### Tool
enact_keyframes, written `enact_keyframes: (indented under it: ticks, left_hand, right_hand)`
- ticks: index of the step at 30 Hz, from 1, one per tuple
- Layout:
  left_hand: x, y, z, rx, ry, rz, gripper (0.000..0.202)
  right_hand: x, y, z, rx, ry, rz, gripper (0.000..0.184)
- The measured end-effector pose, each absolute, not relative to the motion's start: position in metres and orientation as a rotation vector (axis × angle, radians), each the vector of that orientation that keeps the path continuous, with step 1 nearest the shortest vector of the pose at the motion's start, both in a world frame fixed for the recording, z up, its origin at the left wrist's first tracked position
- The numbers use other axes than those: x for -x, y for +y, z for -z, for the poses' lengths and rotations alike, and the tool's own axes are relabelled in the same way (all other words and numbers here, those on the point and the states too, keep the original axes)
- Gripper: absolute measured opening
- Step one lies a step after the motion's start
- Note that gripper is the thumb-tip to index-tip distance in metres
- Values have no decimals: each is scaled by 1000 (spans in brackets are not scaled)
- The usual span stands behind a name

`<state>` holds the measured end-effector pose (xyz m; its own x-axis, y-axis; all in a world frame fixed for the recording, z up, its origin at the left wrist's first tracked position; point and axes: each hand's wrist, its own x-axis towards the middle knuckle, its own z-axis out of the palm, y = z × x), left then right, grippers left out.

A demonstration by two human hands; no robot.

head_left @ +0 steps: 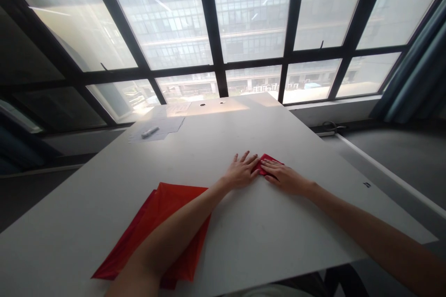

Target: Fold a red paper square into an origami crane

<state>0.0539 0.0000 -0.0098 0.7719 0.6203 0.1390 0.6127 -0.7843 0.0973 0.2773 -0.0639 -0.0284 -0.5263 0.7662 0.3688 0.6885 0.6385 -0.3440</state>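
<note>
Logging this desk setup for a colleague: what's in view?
table: one, white, centre
folded red paper: one, red, mid-table
red paper stack: one, red, near left on the table
paper sheets: several, white, far left on the table
marker: one, whitish grey, on the paper sheets
scissors: one pair, dark, beyond the table at right
window: one, dark-framed, ahead
curtain: one, blue-grey, at right
left hand: one, beside the folded red paper
right hand: one, fingers on the folded red paper

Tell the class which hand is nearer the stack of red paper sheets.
Left. The left hand rests just past the stack of red paper sheets, its forearm crossing it; the right hand lies farther away, beyond the left hand.
</note>
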Motion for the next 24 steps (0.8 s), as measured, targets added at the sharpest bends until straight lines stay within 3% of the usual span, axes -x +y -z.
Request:
enact_keyframes:
  ticks: [7, 11, 16, 24]
  left_hand:
    - [-56, -10, 8, -3049, 1069, -433, 58]
    - [-54, -11, 9, -3023, 931, -219, 64]
    - [-47, -9, 9, -2827, 1180, -56, 78]
    - [-43, -3, 17, -2654, 1458, -17, 83]
  right_hand:
    - [-276, -66, 31, 1255, -2380, -142, 53]
    - [-274, -69, 31, 1328, -2355, -107, 56]
    - [-271, -72, 33, 1417, -2316, -53, 58]
    - [-277, -78, 31, 1493, -2341, -52, 62]
